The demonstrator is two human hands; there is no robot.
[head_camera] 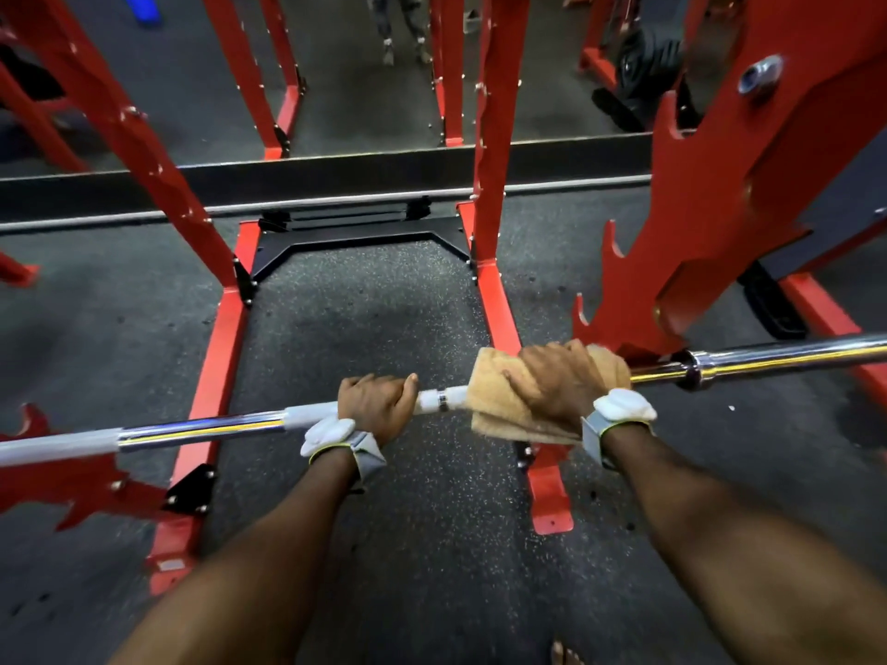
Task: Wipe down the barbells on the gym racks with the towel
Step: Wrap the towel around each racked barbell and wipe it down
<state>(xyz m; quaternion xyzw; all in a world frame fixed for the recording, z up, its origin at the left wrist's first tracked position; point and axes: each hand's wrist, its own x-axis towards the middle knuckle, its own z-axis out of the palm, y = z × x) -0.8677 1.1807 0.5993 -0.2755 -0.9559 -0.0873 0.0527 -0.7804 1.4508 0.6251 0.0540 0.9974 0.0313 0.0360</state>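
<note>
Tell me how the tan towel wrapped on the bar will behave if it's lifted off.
The towel is probably floppy: it drapes over the barbell and folds under the right hand. Likely light: one hand holds it. Its fuzzy nap probably grips the barbell rather than sliding.

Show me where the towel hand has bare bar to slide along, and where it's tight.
Longest free stretch of the barbell: between the left hand and the left rack hooks. A short gap lies between that hand and the towel. Tight: beyond the right hand, where the right hook plate and the collar close in.
</note>
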